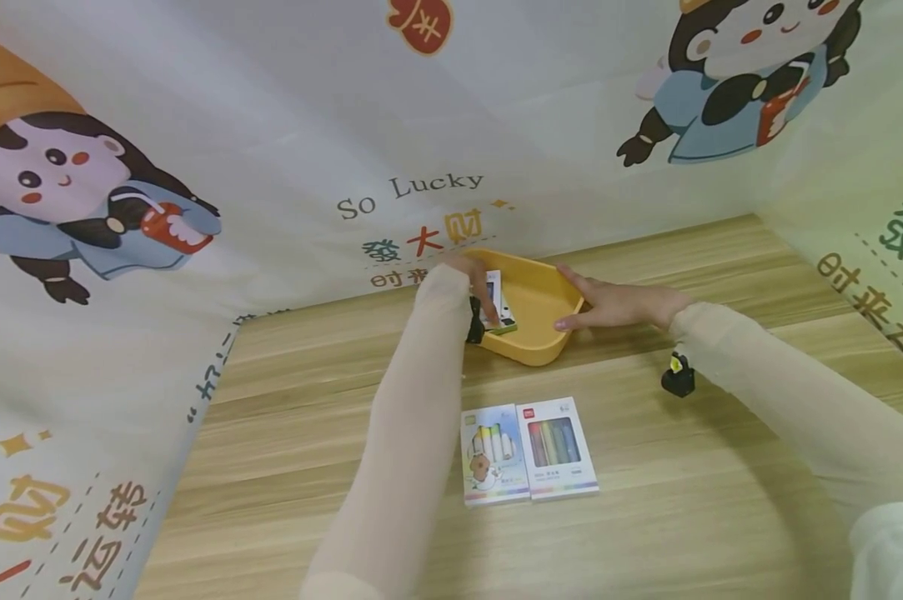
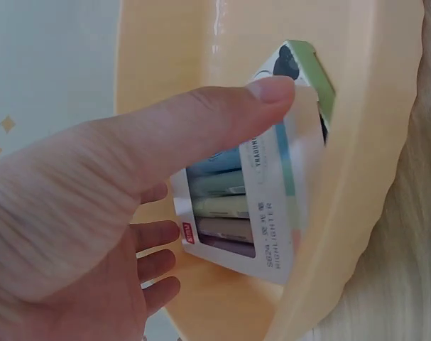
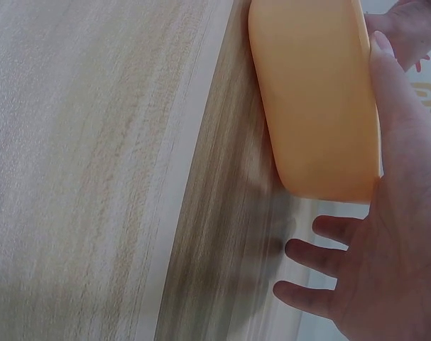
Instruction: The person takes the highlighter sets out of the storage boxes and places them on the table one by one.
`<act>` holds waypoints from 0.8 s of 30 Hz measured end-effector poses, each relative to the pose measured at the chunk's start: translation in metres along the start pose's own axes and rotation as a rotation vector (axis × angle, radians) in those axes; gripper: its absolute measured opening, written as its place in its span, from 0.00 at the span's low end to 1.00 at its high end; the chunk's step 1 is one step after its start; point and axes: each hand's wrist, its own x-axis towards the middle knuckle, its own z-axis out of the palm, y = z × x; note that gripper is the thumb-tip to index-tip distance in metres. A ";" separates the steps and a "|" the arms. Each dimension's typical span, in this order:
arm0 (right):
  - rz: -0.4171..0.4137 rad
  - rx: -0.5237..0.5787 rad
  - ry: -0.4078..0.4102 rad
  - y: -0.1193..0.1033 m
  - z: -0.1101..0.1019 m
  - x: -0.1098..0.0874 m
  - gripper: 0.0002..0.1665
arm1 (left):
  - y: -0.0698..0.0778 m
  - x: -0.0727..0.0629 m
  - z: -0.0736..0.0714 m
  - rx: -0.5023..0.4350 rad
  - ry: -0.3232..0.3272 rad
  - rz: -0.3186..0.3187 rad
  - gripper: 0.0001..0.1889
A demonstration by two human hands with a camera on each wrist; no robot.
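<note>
A yellow basket stands on the wooden table near the back wall. My left hand reaches into its left side and holds a white highlighter box with a clear window, thumb across the top and fingertips at one side edge. Under that box shows another box with a green edge and a black-and-white print. My right hand touches the basket's right end. Its thumb lies along the rim, and the other fingers extend past the corner, spread apart.
Two flat pen boxes lie side by side in front of the basket: an illustrated box on the left and a windowed box on the right. A printed cloth wall encloses the table at the back and sides.
</note>
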 end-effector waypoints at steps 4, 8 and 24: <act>-0.001 0.009 -0.005 -0.002 0.000 0.000 0.67 | 0.001 -0.002 0.001 -0.028 -0.012 -0.001 0.48; -0.002 0.015 -0.005 -0.002 0.000 0.000 0.67 | 0.005 -0.017 0.000 -0.065 -0.012 -0.023 0.47; -0.003 0.002 -0.003 -0.001 -0.001 0.002 0.68 | 0.018 -0.039 -0.006 -0.162 -0.120 -0.103 0.38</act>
